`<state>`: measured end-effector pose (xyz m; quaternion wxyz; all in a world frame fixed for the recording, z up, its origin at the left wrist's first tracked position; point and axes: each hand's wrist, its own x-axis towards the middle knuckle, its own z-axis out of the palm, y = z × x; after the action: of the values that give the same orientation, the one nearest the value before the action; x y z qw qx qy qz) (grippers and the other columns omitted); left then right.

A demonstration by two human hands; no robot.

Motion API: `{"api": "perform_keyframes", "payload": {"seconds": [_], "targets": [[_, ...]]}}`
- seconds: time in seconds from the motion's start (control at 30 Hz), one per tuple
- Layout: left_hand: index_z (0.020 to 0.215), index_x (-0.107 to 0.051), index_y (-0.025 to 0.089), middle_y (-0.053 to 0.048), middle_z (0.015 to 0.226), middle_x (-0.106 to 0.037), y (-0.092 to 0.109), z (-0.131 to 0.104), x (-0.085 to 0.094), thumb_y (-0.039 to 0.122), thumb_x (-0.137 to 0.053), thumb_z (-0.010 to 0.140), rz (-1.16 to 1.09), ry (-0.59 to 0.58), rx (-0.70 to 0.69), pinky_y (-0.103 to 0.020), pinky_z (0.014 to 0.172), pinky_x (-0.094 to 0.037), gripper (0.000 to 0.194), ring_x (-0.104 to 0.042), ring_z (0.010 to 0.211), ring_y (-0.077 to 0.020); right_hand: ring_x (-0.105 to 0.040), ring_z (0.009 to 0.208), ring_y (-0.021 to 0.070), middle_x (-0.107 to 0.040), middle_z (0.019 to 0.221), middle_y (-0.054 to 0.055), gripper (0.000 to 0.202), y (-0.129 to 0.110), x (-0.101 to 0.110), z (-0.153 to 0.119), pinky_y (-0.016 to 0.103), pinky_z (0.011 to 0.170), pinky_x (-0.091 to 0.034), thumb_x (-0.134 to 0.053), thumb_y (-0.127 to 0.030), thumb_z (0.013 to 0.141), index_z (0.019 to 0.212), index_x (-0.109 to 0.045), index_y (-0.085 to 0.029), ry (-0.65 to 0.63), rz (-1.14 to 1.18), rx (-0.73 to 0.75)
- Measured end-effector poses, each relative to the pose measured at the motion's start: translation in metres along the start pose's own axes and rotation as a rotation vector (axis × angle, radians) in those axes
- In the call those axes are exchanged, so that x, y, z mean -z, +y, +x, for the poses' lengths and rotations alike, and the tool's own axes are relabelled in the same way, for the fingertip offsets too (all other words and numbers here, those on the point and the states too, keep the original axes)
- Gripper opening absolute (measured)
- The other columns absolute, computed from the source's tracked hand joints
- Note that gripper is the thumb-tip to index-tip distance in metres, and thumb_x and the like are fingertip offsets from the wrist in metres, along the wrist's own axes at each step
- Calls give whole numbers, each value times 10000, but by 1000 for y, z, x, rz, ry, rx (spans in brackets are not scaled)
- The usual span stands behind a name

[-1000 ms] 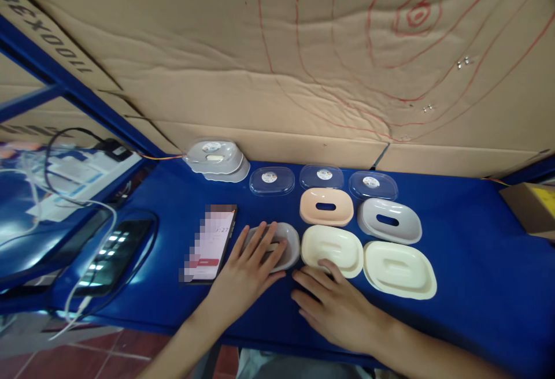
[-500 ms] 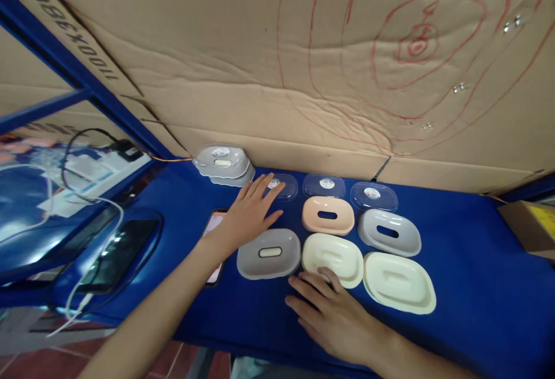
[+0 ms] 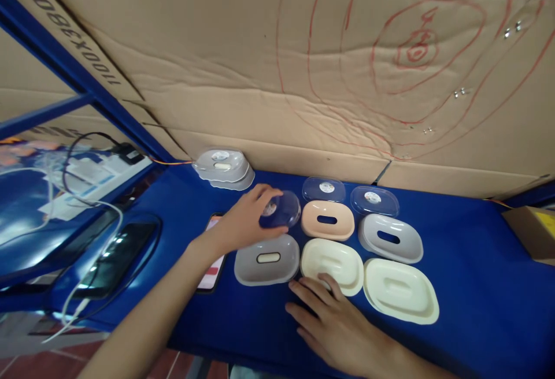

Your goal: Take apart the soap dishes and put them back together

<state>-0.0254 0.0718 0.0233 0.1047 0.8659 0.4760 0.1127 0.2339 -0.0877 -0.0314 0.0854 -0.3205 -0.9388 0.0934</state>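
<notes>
My left hand (image 3: 249, 217) grips a clear plastic lid (image 3: 284, 208) with a round label, thumb at its near edge and fingers over its far side. Just below that lid sits a grey oval soap dish (image 3: 247, 266) with a cream piece in its middle slot. My right hand (image 3: 332, 324) rests by the front rim of a cream tray (image 3: 323, 257), fingers apart and holding nothing. Another cream tray (image 3: 401, 292) lies to its right. Behind these are a peach slotted dish (image 3: 314, 220) and a light grey slotted dish (image 3: 403, 243).
Two more clear lids (image 3: 323, 197) (image 3: 381, 205) lie along the back. A covered grey dish stack (image 3: 223, 165) stands at back left. A phone (image 3: 210, 278) lies left of the dishes. Cables and a power strip (image 3: 95, 179) are further left; a cardboard wall (image 3: 217, 49) rises behind.
My left hand has taken hold of the leftmost clear lid and brought it nearer, toward the grey dish. My right hand has stayed almost in place.
</notes>
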Motion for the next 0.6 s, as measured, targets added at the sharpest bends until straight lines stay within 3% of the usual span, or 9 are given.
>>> {"api": "perform_keyframes", "payload": {"seconds": [0.13,0.23,0.43,0.6], "targets": [[1481,-476,280,-135,1503,-519,23,-55,4,405,-822,832,-73,13,-155,-496,1128,-493,745,-573,1350,-335,-499,1446,250,-564,1579,76,375,0,-2,0,474,1250,-321,-482,-328,1103,1458,-567,-247,15,9,0],[1484,-485,273,-141,1502,-535,28,-77,-4,343,-805,836,-47,55,-154,-560,1146,-475,726,-572,1349,-361,-500,1445,247,-569,1574,76,375,0,-2,1,470,1251,-314,-497,-308,1093,1454,-574,-245,19,25,-7],[1486,-512,234,-168,1493,-551,23,-82,-27,345,-769,852,-4,67,-162,-566,1113,-500,692,-570,1337,-378,-486,1447,255,-571,1564,95,370,-1,-2,2,481,1245,-310,-478,-327,1098,1440,-582,-233,12,36,-15],[1459,-541,165,-222,1467,-572,24,-83,-35,412,-744,877,151,118,-230,-601,1057,-507,664,-587,1280,-420,-501,1430,244,-593,1539,85,364,-2,-5,1,466,1230,-330,-443,-374,1118,1420,-594,-239,51,27,-21]]}}
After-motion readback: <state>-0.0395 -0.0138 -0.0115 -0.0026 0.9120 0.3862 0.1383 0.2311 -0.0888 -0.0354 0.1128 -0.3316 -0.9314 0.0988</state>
